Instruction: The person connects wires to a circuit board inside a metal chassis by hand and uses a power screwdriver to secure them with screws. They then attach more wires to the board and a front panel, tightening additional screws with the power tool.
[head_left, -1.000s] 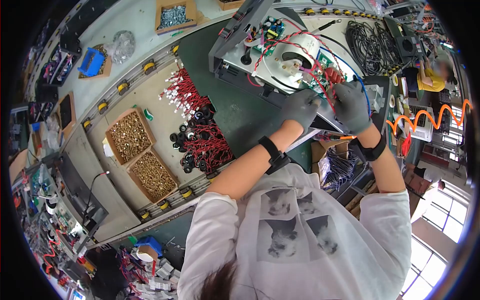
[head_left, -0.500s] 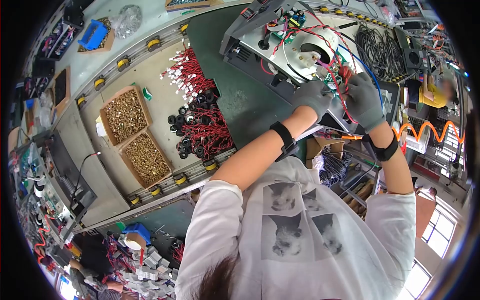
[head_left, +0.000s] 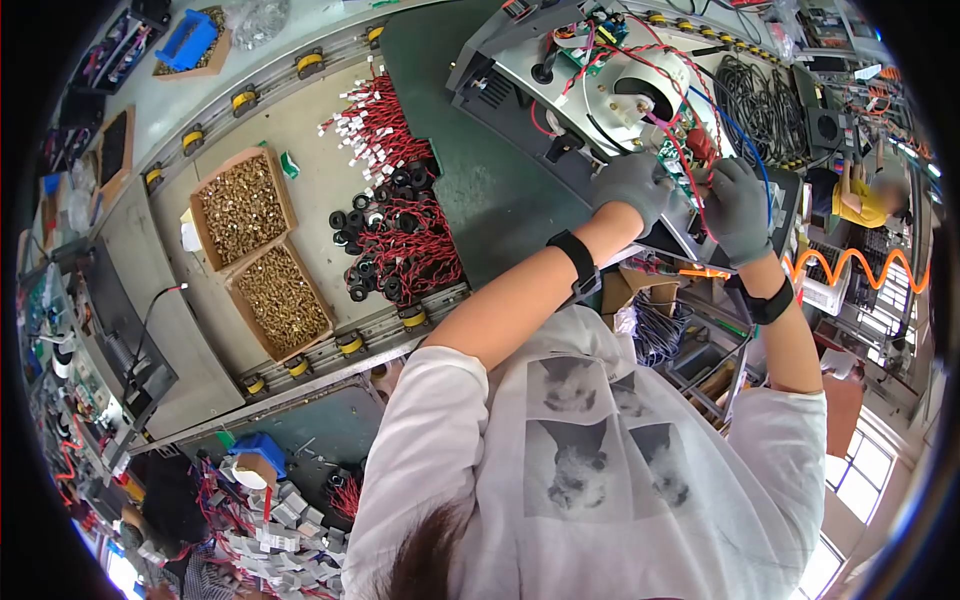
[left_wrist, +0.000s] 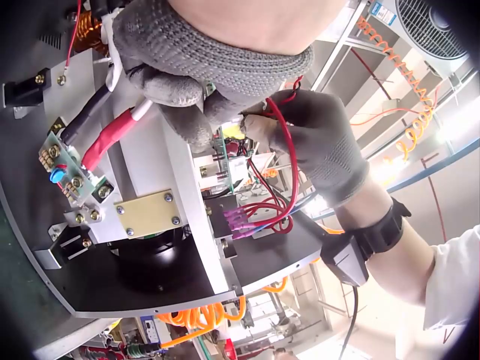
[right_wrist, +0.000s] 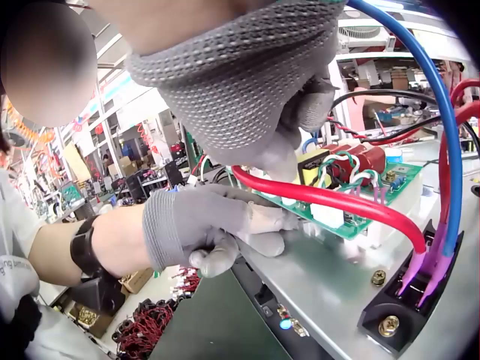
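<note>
Both grey-gloved hands work at the near edge of a grey equipment chassis [head_left: 497, 92]. My left hand [head_left: 632, 190] has bent fingers at the edge of a metal plate [right_wrist: 315, 274], with bare fingertips showing beside a green circuit board [right_wrist: 349, 227]. Across from it, my right hand [head_left: 738, 212] has its fingers curled down close to the board. A thick red cable [right_wrist: 330, 196] passes just below the right hand to a black terminal block [right_wrist: 375, 319] with purple-sleeved ends. I cannot tell what either hand pinches. Beside that block rises a blue cable [right_wrist: 448, 150].
Red-wired leads [head_left: 375, 120] with white plugs and black rings [head_left: 350, 225] lie left of the green mat [head_left: 500, 225]. Two cardboard boxes of brass fittings [head_left: 240, 205] stand farther left. Black cables [head_left: 750, 100] lie coiled behind the chassis. An orange coiled hose [head_left: 860, 265] hangs at right.
The head view has shifted, so the chassis sits farther right. Both hands stay at the circuit board; the right hand has drawn slightly away from the left and from the red parts.
</note>
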